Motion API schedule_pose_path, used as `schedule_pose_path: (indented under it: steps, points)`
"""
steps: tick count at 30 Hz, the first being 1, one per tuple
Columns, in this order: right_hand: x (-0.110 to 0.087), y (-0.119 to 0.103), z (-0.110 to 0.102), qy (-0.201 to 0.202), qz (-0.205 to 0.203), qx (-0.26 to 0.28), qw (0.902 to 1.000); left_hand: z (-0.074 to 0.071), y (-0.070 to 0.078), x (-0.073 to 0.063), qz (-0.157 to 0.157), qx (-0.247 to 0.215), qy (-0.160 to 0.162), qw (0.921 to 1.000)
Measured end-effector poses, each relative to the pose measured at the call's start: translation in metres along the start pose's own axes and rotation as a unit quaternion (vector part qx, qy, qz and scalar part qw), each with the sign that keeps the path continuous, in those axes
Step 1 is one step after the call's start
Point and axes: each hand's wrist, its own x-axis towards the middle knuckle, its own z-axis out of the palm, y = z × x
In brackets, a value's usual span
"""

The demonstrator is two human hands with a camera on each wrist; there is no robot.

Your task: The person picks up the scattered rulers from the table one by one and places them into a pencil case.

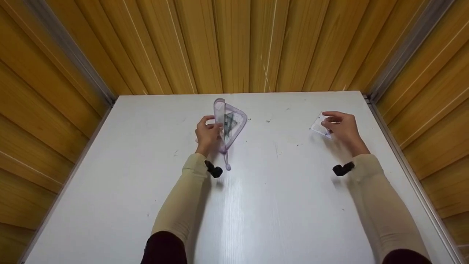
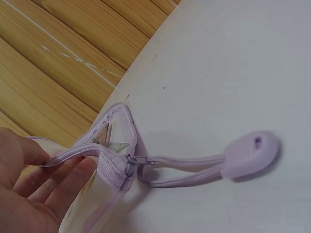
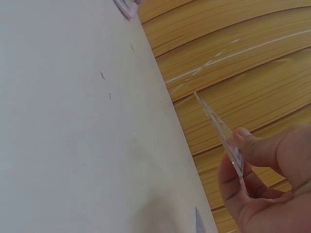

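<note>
My left hand (image 1: 207,132) pinches the rim of a see-through zip pouch (image 2: 112,170) with lilac edging, its mouth parted. Inside the pouch show pencil-like sticks (image 2: 105,133) and a greenish triangular piece (image 1: 229,124). From the pouch's zip end hangs a lilac loop pull (image 2: 250,154), lying toward the near side. Away to the right, my right hand (image 1: 345,129) holds a thin, clear, straight-edged plastic piece (image 1: 318,126) between thumb and fingers. Seen nearly edge-on in the right wrist view, the clear plastic piece (image 3: 221,131) tapers to a pointed corner.
Both hands are over a white table (image 1: 271,205) with small dark marks on its surface. Yellow wood-look panels (image 1: 234,44) rise behind it and at both sides, with grey metal strips at the corners. A small black wrist camera (image 1: 216,170) sits on each wrist.
</note>
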Motion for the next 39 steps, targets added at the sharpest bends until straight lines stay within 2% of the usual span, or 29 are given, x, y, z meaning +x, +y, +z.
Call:
schedule_pose_path:
  steps: [10,18,31,39]
  points:
    - [0.005,-0.009,0.015,0.012,0.007,0.052,0.9986,-0.003,0.000,-0.002,-0.010,-0.012,-0.006,0.9999]
    - [0.010,-0.020,0.025,0.025,0.010,0.048,0.9985,-0.005,0.001,-0.003,-0.005,-0.013,-0.011,0.9998]
    - [0.015,-0.029,0.038,0.014,0.023,0.067,0.9974,-0.006,0.000,-0.003,-0.006,-0.009,-0.008,0.9999]
    - [0.022,-0.037,0.047,0.018,0.008,0.067,0.9975,-0.010,0.002,-0.005,-0.007,-0.016,-0.015,0.9997]
